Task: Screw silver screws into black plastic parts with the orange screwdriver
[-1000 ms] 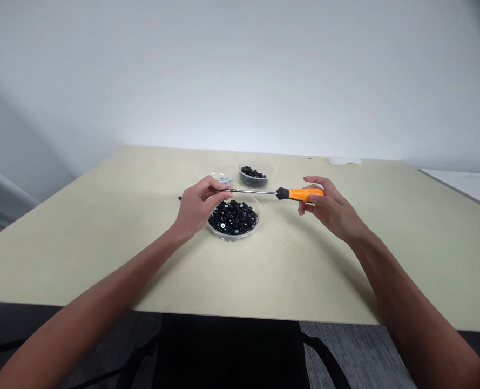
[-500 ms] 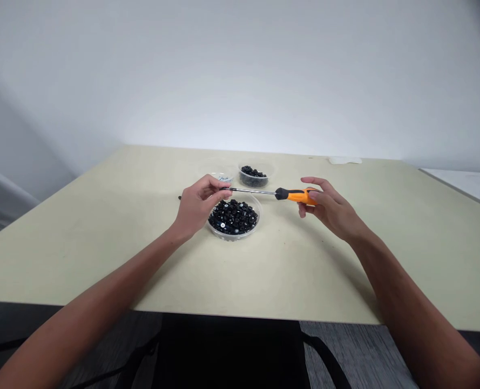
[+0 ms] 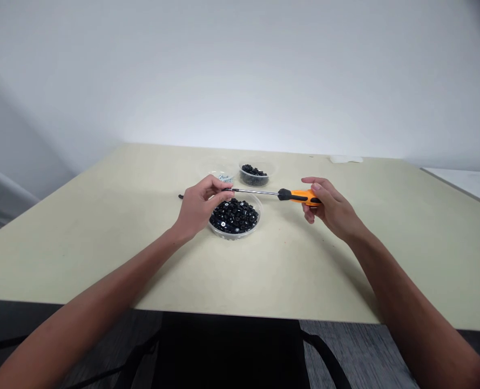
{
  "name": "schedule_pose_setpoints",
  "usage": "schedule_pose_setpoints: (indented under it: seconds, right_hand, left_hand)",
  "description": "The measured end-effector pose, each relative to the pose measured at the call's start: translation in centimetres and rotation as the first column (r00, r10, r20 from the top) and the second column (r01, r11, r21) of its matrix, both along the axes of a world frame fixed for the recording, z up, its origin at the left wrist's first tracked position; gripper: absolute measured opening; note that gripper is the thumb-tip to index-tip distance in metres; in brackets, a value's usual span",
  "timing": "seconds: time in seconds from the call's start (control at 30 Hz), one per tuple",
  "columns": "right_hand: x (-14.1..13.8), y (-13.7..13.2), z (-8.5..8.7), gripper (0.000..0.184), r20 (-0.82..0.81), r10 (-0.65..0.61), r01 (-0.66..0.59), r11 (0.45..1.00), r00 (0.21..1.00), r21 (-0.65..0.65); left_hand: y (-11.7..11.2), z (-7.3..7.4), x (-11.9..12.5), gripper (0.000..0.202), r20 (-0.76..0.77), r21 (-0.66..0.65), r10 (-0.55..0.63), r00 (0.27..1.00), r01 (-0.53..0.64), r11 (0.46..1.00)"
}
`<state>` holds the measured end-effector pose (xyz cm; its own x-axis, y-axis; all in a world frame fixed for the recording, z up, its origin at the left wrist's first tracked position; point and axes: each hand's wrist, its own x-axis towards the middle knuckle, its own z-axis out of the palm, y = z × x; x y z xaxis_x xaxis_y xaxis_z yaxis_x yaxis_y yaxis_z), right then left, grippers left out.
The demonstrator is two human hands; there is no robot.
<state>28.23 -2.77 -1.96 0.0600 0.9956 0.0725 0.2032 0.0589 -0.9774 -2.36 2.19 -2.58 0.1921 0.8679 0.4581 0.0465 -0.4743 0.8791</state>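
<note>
L hand (image 3: 199,210) pinched the shaft tip of the screwdriver (image 3: 259,192), R hand (image 3: 332,209) clenched its orange grip. Two-pt hold kept the driver level, center frame, just past the far rim of the clear bowl (image 3: 235,236) of black nuts.

Three plastic bowls stood on the table (image 3: 102,259). The nut bowl (image 3: 234,229) sat nearest; behind it were the screw bowl (image 3: 219,175), left, and a second nut bowl (image 3: 254,181), right. The screwdriver (image 3: 264,192) spanned from the left hand (image 3: 201,208), above the nearest bowl's rim, to the right hand (image 3: 332,208), beyond that bowl's right side.
</note>
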Motion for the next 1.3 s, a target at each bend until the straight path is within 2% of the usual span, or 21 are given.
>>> schedule_pose_setpoints:
  seconds: [0.2, 0.43, 0.53, 0.63, 0.83, 1.0, 1.1, 1.2, 1.3]
  right_hand:
    - [0.19, -0.18, 0.05, 0.043, -0.115, 0.168, -0.171, 0.985, 0.979, -0.016]
    - [-0.08, -0.07, 0.04, 0.035, -0.012, -0.032, 0.033, 0.999, 0.999, 0.014]
    - [-0.04, -0.14, 0.16, 0.035, -0.067, 0.034, -0.034, 0.999, 0.997, 0.01]
    - [0.01, -0.23, 0.3, 0.045, -0.108, 0.124, -0.125, 0.992, 0.986, 0.005]
    - [-0.13, -0.16, 0.04, 0.038, -0.002, -0.011, 0.011, 1.0, 1.0, 0.022]
    - [0.14, -0.29, 0.17, 0.044, -0.126, 0.152, -0.158, 0.986, 0.98, -0.045]
    - [0.08, -0.24, 0.18, 0.039, -0.119, 0.105, -0.108, 0.994, 0.987, -0.02]
    - [-0.17, -0.17, 0.1, 0.036, -0.022, 0.004, -0.004, 1.0, 1.0, -0.009]
    - [-0.31, -0.23, 0.19, 0.036, -0.033, 0.036, -0.037, 0.999, 0.999, -0.017]
  left_hand:
    - [0.09, -0.01, -0.13, 0.011, 0.005, 0.01, 0.032, 0.999, -0.032, 0.999]
    - [-0.02, -0.2, -0.04, 0.009, -0.024, 0.015, 0.012, 1.0, -0.012, 1.0]
    - [-0.12, -0.21, -0.01, 0.008, -0.034, 0.01, 0.008, 0.999, -0.007, 1.0]
    - [-0.1, -0.23, 0.0, 0.008, -0.027, 0.026, 0.03, 0.999, -0.03, 0.999]
    - [-0.03, -0.29, 0.01, 0.011, -0.035, 0.024, 0.026, 0.999, -0.025, 0.999]
    - [-0.04, -0.07, -0.07, 0.008, -0.033, 0.043, 0.039, 0.999, -0.037, 0.998]
    - [0.01, -0.11, -0.07, 0.009, -0.05, 0.059, 0.052, 0.997, -0.049, 0.997]
    - [0.03, -0.26, -0.03, 0.011, -0.059, 0.062, 0.049, 0.997, -0.046, 0.997]
    - [0.04, -0.3, -0.01, 0.011, -0.056, 0.057, 0.056, 0.997, -0.053, 0.997]
